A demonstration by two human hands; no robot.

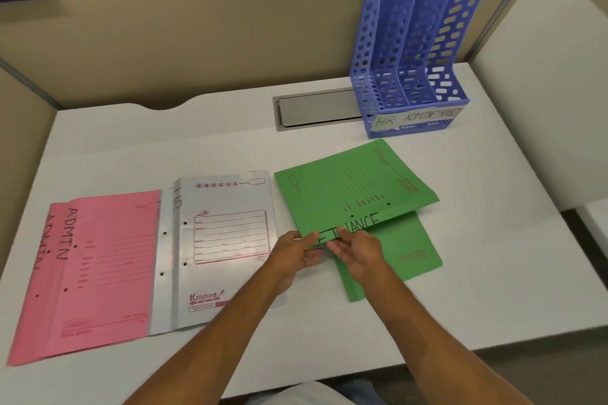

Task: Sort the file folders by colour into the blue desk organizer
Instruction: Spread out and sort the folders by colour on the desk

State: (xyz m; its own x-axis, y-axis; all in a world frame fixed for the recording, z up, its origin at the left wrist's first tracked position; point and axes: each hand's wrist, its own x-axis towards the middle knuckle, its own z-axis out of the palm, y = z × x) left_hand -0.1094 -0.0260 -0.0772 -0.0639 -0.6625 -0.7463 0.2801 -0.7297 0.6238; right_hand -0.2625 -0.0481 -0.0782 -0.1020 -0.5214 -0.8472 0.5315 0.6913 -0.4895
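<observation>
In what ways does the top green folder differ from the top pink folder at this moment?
The top green folder is gripped at its near edge by the left hand and right hand; the top pink folder is untouched. The green one reads FINANCE and lies askew over a second green folder; the pink one reads ADMIN and lies nearly square on its stack. Both lie on the desk, outside the blue organizer.
</observation>
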